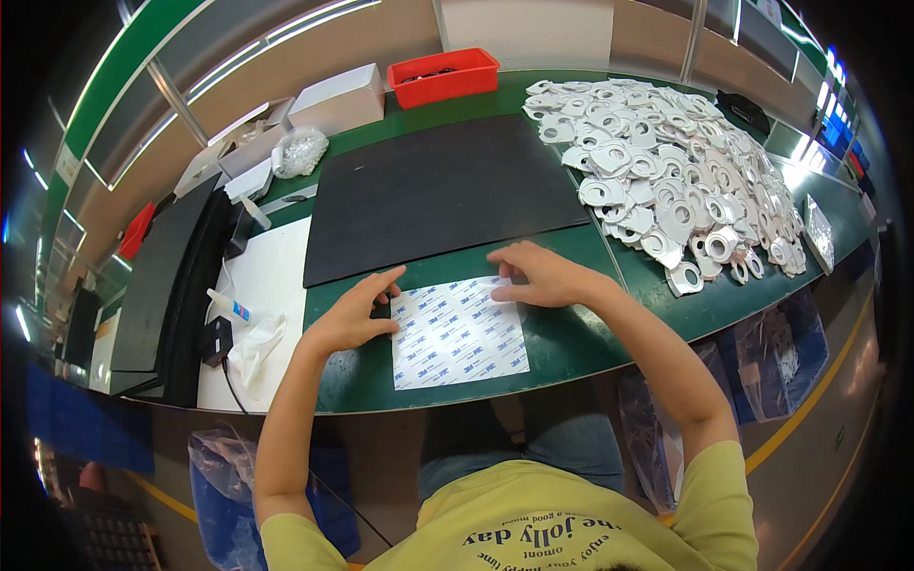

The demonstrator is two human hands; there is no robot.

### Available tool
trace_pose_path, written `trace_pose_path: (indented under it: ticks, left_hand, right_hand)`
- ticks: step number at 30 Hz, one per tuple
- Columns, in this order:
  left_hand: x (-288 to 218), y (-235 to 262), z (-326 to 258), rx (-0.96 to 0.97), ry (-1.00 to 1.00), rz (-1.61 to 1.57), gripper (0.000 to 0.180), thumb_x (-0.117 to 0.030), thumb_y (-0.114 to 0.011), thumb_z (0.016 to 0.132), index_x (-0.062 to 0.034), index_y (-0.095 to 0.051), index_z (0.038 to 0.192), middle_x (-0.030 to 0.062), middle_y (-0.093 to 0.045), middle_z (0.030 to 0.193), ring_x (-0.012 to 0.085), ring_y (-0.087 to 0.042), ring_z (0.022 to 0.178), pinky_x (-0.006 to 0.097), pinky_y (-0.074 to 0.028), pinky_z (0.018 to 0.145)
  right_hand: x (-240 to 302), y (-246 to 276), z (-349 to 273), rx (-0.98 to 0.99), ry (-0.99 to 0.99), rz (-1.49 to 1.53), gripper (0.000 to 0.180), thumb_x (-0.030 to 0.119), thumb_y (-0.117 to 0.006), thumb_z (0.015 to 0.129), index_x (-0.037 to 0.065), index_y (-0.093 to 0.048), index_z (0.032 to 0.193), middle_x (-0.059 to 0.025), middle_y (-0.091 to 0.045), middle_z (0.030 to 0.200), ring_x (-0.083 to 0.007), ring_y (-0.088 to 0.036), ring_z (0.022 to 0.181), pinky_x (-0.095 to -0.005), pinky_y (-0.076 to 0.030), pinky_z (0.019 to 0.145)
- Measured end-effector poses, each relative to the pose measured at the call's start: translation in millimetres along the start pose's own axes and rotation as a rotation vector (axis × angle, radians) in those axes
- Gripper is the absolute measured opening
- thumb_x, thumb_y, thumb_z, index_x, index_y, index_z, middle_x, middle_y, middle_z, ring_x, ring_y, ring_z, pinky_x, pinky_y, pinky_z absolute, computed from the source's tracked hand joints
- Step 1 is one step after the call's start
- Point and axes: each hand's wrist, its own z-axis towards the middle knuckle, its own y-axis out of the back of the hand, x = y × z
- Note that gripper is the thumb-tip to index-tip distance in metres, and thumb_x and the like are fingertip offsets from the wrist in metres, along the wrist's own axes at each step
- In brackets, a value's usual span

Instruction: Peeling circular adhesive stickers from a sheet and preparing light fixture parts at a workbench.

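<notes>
A white sheet with small printed marks (459,335) lies flat on the green table (571,328) in front of me. My left hand (354,314) rests on the sheet's left edge, fingers stretched toward its top left corner. My right hand (538,274) presses on the sheet's top right corner with fingers bent. Neither hand lifts the sheet. A large black mat (438,195) lies just beyond the sheet.
A big heap of white ring-shaped parts (676,167) covers the table's right side. A red bin (444,76) and white boxes (338,98) stand at the back. At left lie a white board (262,285), a small bottle (227,306), black trays (167,285) and a clear bag (299,150).
</notes>
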Motion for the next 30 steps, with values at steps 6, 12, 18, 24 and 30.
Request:
trace_pose_path:
  ticks: [6,12,18,24,30]
  left_hand:
    - [-2.4,16.4,29.1,0.275,0.167,-0.079,0.069,-0.013,-0.081,0.061,-0.0057,-0.052,0.123,0.0067,-0.054,0.096,0.0192,-0.050,0.092,0.027,-0.041,0.090]
    - [0.2,18.0,41.8,0.244,0.136,-0.087,0.054,-0.016,-0.085,0.058,-0.0067,-0.057,0.103,0.0095,-0.062,0.097,0.0207,-0.057,0.094,0.028,-0.041,0.090]
    - [6.9,19.8,47.7,0.299,0.159,-0.068,0.050,-0.017,-0.084,0.062,-0.0093,-0.056,0.103,0.0135,-0.066,0.101,0.0213,-0.061,0.090,0.029,-0.044,0.087]
    - [12.8,20.3,37.9,0.259,0.137,-0.171,0.060,-0.009,-0.081,0.067,-0.0103,-0.046,0.116,0.0144,-0.065,0.098,0.0197,-0.062,0.088,0.028,-0.046,0.083]
    - [-5.0,25.4,19.4,0.130,0.178,-0.520,0.068,-0.006,-0.077,0.072,-0.0088,-0.039,0.129,0.0180,-0.064,0.097,0.0192,-0.064,0.088,0.029,-0.051,0.078]
  right_hand:
    - [18.0,16.8,27.0,0.283,-0.246,-0.063,0.058,0.053,-0.066,0.080,0.000,-0.063,0.104,-0.0128,-0.065,0.090,-0.0267,-0.062,0.081,-0.0327,-0.049,0.074]
    - [8.2,24.7,33.0,0.358,-0.089,0.030,0.050,0.033,-0.084,0.066,-0.001,-0.065,0.097,-0.0139,-0.068,0.093,-0.0254,-0.064,0.083,-0.0308,-0.049,0.074]
    - [2.8,17.8,46.6,0.384,-0.146,-0.035,0.054,0.013,-0.088,0.052,-0.002,-0.064,0.098,-0.0151,-0.068,0.099,-0.0252,-0.065,0.087,-0.0290,-0.049,0.078]
    - [-8.3,21.4,45.7,0.466,-0.067,0.168,0.042,0.007,-0.081,0.063,-0.002,-0.063,0.100,-0.0104,-0.068,0.089,-0.0166,-0.064,0.080,-0.0268,-0.050,0.078]
    - [-20.6,34.2,31.9,0.392,-0.189,0.721,0.050,0.012,-0.080,0.070,-0.001,-0.055,0.111,-0.0062,-0.067,0.083,-0.0092,-0.060,0.075,-0.0228,-0.047,0.069]
